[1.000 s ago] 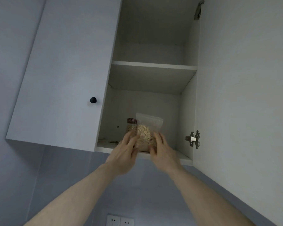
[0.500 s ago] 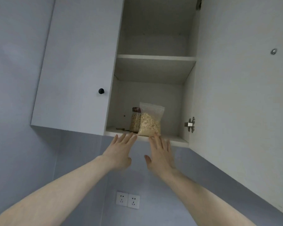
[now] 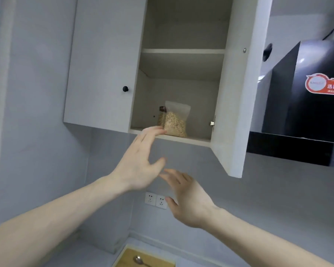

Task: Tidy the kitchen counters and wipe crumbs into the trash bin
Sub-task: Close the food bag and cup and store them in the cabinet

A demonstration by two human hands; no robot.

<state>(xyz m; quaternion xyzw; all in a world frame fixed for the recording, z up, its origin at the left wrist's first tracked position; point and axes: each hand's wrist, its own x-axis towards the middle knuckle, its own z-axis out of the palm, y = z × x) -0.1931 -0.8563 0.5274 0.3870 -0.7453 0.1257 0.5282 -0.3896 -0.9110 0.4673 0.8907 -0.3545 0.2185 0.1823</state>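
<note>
Both hands have come away from the bag and dropped below the cabinet; a second ago they were cupped round it on the shelf, half a second ago flat at the shelf lip.

View has swung too: more of the right side shows, and the counter at the bottom edge.

Cabinet (image 3: 104, 64): wall unit, right door (image 3: 237, 93) swung open toward the viewer, left door closed. Upper shelf bare as far as visible.

Hood (image 3: 305, 105): black, right of the open door, red sticker on it.

Left hand (image 3: 137, 162): raised, fingers straight and spread, tips level with the shelf lip, just left of the bag. Holding nothing. Whether the tips touch the lip cannot be told.

Right hand (image 3: 189, 199): lower, near the sockets (image 3: 155, 200), fingers loose and apart, empty.

Bag (image 3: 175, 122): clear, part full of pale grain, standing upright on the lower shelf near the front edge, free of both hands. A jar (image 3: 161, 116) sits just behind it to the left, mostly hidden.

Board (image 3: 143, 259): wooden, on the counter at bottom, spoon (image 3: 140, 260) lying on it.

Reading: stowing the bag looks done. Door is not yet shut. Counter items and crumbs remain; wiping seemingly not begun.
</note>
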